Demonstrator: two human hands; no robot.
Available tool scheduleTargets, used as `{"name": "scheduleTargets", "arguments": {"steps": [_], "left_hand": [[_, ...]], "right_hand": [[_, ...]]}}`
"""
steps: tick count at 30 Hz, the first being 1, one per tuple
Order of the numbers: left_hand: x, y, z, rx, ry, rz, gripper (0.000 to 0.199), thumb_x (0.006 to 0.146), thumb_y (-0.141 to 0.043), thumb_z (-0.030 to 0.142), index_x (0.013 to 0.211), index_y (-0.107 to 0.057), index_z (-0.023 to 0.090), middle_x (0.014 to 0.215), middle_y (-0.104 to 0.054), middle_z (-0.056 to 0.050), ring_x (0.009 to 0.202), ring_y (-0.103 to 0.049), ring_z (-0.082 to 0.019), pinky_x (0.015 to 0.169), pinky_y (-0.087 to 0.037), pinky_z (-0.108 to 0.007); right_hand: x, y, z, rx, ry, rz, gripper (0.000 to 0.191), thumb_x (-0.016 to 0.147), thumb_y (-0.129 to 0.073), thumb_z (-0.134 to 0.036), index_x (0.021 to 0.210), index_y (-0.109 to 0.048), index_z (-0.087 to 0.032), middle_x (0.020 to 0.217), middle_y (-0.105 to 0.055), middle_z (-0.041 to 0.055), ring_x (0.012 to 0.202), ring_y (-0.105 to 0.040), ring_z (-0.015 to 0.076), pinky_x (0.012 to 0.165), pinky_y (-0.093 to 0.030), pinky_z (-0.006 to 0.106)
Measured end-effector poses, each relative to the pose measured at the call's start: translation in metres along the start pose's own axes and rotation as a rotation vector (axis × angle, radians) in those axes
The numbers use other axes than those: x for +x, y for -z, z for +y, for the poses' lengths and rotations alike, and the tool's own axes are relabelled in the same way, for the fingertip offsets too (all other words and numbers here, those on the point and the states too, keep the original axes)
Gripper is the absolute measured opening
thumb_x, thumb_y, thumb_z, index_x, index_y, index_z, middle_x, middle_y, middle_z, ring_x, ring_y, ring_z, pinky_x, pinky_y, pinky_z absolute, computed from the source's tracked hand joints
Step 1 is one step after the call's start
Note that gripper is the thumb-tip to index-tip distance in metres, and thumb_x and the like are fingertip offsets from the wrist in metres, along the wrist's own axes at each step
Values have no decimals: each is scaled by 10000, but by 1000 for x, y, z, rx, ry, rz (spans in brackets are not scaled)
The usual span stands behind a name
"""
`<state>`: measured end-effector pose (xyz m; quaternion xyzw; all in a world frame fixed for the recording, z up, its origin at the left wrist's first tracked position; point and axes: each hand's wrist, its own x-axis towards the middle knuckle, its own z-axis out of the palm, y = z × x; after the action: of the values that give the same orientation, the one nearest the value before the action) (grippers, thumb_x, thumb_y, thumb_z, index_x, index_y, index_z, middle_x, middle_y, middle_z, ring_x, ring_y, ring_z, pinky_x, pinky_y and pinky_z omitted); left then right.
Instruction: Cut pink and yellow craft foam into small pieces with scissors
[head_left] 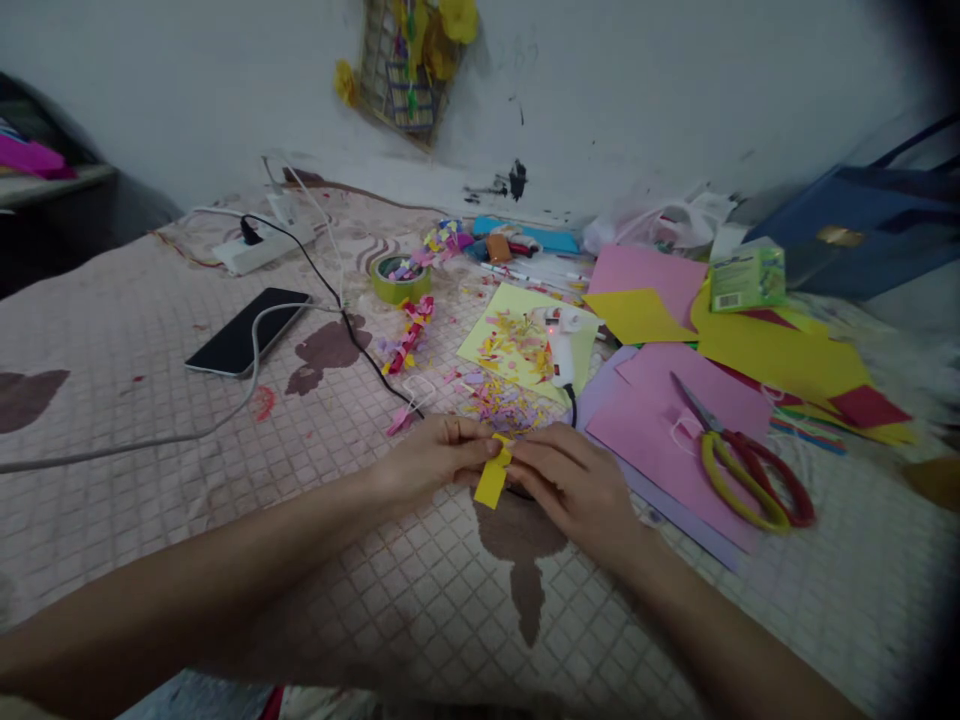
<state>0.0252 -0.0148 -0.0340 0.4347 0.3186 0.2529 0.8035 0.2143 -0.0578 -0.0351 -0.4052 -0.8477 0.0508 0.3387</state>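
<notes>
A small yellow paper strip point(491, 483) is held between my two hands, its lower end hanging free above the patterned cloth. My left hand point(439, 460) pinches the strip near its top from the left. From the right, the fingertips of my right hand point(574, 485) close on the strip's upper edge. Just beyond my hands lie many small paper scraps point(510, 400). A white glue gun point(559, 350) rests on a pale yellow sheet point(480, 345) strewn with more scraps.
Red-and-yellow scissors point(739, 465) lie on pink paper point(660, 430) at the right. A black phone point(244, 332), power strip point(262, 245) and cables are on the left. Green tape point(401, 280) stands further back. A blue bag point(862, 230) sits at the back right.
</notes>
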Motion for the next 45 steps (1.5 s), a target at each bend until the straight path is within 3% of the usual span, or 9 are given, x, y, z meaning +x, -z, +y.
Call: {"name": "scheduleTargets", "arguments": {"steps": [4,9,16,23,31,35,41,45], "left_hand": [[-3,-2,1,368,-229,100,188,822,-600,287,884,-711,148,833,-716,-46,782,-645,-149,725,-494,-239],[-7,-6,-1,610,-393,181,209,863,-540,254,947,-718,185,960,-726,-45,894,-658,-173,804,-497,-257],[-8,-8,1,691,-408,220,227,863,-538,216,998,-720,200,1048,-719,-50,888,-672,-178,806,-505,-268],[-9,-8,2,739,-415,232,239,858,-547,228,1028,-714,203,992,-735,-43,836,-677,-180,745,-514,-262],[-8,-7,0,676,-451,201,234,850,-563,247,1021,-710,184,1002,-729,-58,881,-667,-186,782,-508,-274],[-6,-6,4,490,-360,159,277,850,-574,347,1005,-697,153,995,-720,-74,913,-652,-190,809,-497,-280],[-2,-2,2,-58,12,-69,285,819,-622,398,895,-677,129,809,-721,-74,791,-675,-161,792,-501,-292],[-3,0,2,-158,183,-197,278,773,-680,378,860,-664,115,773,-704,-72,687,-661,-137,696,-507,-263]], "right_hand": [[2,-3,-5,259,-315,77,87,871,-551,-236,954,-574,-223,873,-605,45,743,-578,160,627,-495,283],[2,-9,-7,421,-472,97,70,851,-566,-224,909,-528,-225,838,-575,20,710,-573,144,622,-485,266],[2,-11,-8,457,-467,125,83,831,-575,-182,883,-526,-225,821,-554,8,725,-549,140,631,-474,255],[1,-12,-9,437,-435,130,91,820,-566,-148,869,-538,-220,826,-552,7,730,-549,137,635,-469,254],[2,-11,-8,424,-414,139,53,851,-547,-163,824,-547,-208,786,-566,2,703,-545,129,609,-455,241],[3,-5,-7,373,-323,205,86,857,-546,-130,849,-560,-215,814,-569,5,736,-548,132,622,-446,247],[5,4,-2,328,-51,190,167,842,-555,-68,911,-583,-217,831,-594,22,800,-564,150,693,-465,273],[5,6,0,366,15,147,182,849,-548,-68,931,-595,-224,864,-593,28,821,-572,149,708,-476,273]]}}
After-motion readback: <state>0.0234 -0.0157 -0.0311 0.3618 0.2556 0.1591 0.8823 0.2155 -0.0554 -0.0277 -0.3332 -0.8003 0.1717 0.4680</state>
